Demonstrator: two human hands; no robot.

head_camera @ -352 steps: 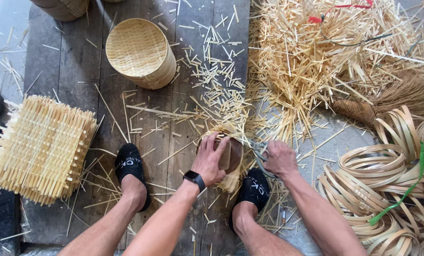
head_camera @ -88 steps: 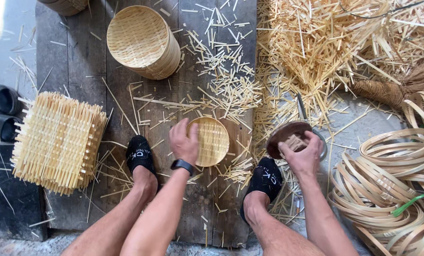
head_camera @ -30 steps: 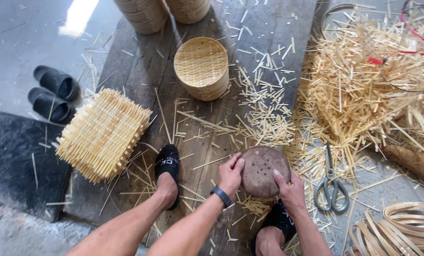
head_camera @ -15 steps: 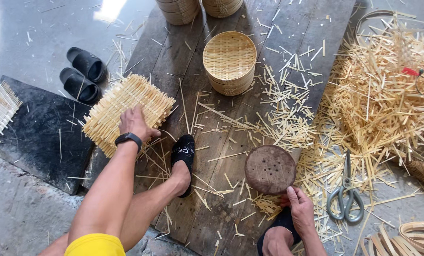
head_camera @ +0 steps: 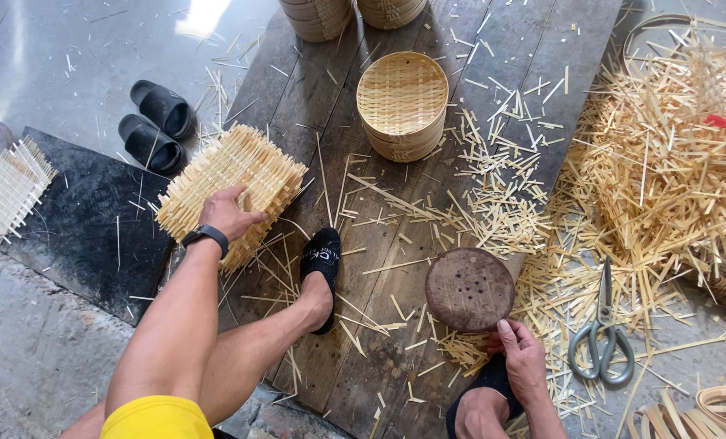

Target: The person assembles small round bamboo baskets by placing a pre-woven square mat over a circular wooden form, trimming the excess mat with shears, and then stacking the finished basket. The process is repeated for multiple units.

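Observation:
My left hand (head_camera: 226,213), a dark watch on its wrist, rests on top of a stack of square woven bamboo mats (head_camera: 231,189) at the left of the wooden boards, fingers curled over the top mat. My right hand (head_camera: 520,360) is low near my right foot, its fingers touching the near edge of a round brown wooden disc (head_camera: 469,288) with small holes that lies flat on the boards. A finished round bamboo basket (head_camera: 402,104) stands further out on the boards.
Grey scissors (head_camera: 602,330) lie right of the disc. A big heap of bamboo strips (head_camera: 671,162) fills the right side. Black slippers (head_camera: 156,123) and a single woven mat (head_camera: 10,185) sit on the left floor. More baskets (head_camera: 318,15) stand at the top, bamboo hoops (head_camera: 716,406) bottom right.
My left hand left the wooden disc and reached left onto the mat stack, now lying on it. The disc has been set flat on the boards under my right hand's fingers.

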